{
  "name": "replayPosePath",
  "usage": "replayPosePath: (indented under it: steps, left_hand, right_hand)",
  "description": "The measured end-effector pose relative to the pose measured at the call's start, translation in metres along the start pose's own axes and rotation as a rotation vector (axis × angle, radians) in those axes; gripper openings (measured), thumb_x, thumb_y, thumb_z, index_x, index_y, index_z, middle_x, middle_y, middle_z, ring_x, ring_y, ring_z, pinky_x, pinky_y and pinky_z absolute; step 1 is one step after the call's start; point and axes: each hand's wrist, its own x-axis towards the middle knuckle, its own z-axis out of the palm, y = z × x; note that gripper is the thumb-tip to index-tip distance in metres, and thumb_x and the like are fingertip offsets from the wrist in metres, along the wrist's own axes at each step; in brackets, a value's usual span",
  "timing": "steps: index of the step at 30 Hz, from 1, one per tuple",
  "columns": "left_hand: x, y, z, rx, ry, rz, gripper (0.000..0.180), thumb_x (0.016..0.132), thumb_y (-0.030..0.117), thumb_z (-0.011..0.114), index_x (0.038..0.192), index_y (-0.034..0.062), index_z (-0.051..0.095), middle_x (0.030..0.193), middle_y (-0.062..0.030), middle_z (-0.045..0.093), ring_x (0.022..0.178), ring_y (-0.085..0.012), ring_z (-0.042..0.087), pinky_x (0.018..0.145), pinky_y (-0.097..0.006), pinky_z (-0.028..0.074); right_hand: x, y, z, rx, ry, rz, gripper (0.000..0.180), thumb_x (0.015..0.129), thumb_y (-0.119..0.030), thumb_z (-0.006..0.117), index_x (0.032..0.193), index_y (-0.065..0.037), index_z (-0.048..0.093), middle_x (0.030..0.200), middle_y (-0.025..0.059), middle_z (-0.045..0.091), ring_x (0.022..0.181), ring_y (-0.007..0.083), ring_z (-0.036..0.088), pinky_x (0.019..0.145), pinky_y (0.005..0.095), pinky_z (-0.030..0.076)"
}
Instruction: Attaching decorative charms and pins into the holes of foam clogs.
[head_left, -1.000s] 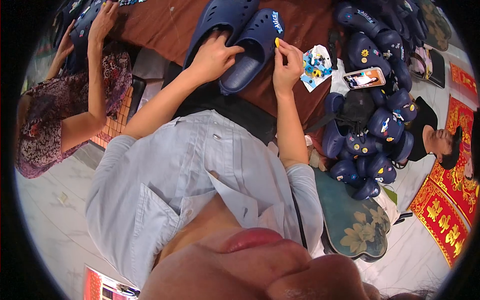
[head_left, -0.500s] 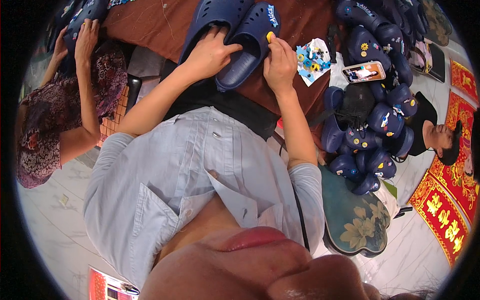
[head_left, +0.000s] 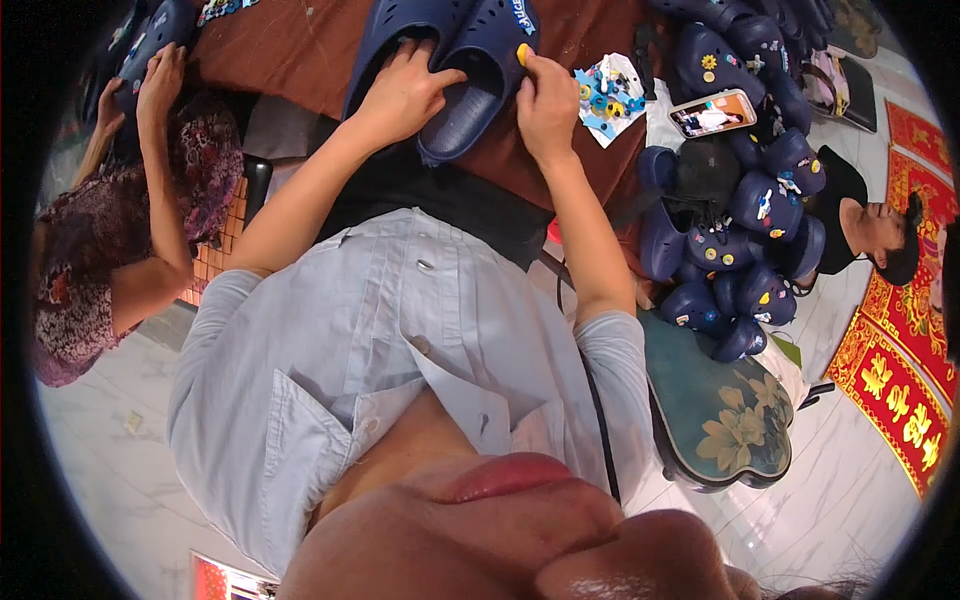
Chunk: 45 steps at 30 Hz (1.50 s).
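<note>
A pair of navy clogs lies at the brown-covered table's near edge. My left hand [head_left: 402, 98] has its fingers in the opening of the left clog [head_left: 392, 30]. Its thumb reaches over to the right clog [head_left: 468, 118], so the hand grips the clogs' adjoining sides. A small yellow shoe charm [head_left: 523, 54] is pinched between the thumb and fingers of my right hand [head_left: 549, 105], against the right clog's outer side. A blue-and-white lettered charm [head_left: 522, 13] sits farther up that clog. Whether the yellow charm is seated in a hole cannot be made out.
Loose charms [head_left: 608, 95] lie on white paper right of my right hand. Beyond are a phone [head_left: 712, 114] and a heap of decorated navy clogs [head_left: 765, 205]. A co-worker's hands [head_left: 160, 85] hold another clog at far left. A flowered stool [head_left: 725, 410] stands at right.
The whole view has shifted slightly, so the table things appear higher and farther left. Both hands keep nearly the same hold on the clogs and the yellow charm.
</note>
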Motion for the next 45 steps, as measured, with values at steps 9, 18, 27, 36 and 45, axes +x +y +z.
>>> replayPosePath:
  steps: [9,18,27,36,45]
  left_hand:
    - [-0.002,0.002,0.010,0.018,0.118,-0.007,0.037,0.078,0.014,0.068,0.114,0.0228,0.069,0.136,-0.0249,0.047,0.121,-0.0425,0.049,0.100,-0.047,0.045]
    - [-0.002,0.003,0.010,-0.010,0.114,-0.029,0.036,0.077,0.015,0.069,0.112,0.0221,0.070,0.134,-0.0233,0.049,0.120,-0.0417,0.049,0.099,-0.048,0.045]
    - [-0.001,0.003,0.005,-0.058,0.020,-0.025,0.041,0.079,0.013,0.066,0.119,0.0221,0.067,0.138,-0.0311,0.045,0.123,-0.0500,0.048,0.103,-0.049,0.043]
    - [0.002,0.007,0.001,0.044,0.043,-0.008,0.037,0.079,0.013,0.065,0.115,0.0214,0.068,0.129,-0.0332,0.050,0.117,-0.0514,0.051,0.096,-0.050,0.047]
    - [0.001,0.008,-0.015,-0.056,-0.160,-0.064,0.042,0.078,0.013,0.065,0.119,0.0202,0.068,0.136,-0.0385,0.041,0.119,-0.0606,0.043,0.099,-0.054,0.044]
  right_hand:
    - [0.021,0.009,-0.003,0.472,0.057,0.503,0.018,0.080,-0.001,0.073,0.097,0.001,0.068,0.093,0.0106,0.072,0.086,0.0181,0.070,0.078,0.0279,0.053]
    - [0.011,0.000,0.005,0.471,0.184,0.542,0.019,0.081,-0.001,0.073,0.099,0.002,0.067,0.092,0.0108,0.072,0.084,0.0197,0.069,0.077,0.0291,0.054]
    - [0.013,0.005,0.004,-0.134,0.069,-0.034,0.018,0.079,-0.004,0.071,0.096,-0.001,0.067,0.083,0.0120,0.065,0.079,0.0299,0.062,0.070,0.0408,0.047]
    - [0.028,0.040,-0.001,0.582,-0.171,0.820,0.030,0.075,-0.005,0.081,0.098,-0.004,0.061,0.089,0.0035,0.064,0.084,0.0125,0.058,0.080,0.0269,0.048]
    - [0.084,0.040,-0.010,0.884,-0.567,1.025,0.085,0.063,0.013,0.075,0.140,-0.008,0.046,0.096,0.0083,0.059,0.084,0.0193,0.059,0.080,0.0320,0.051]
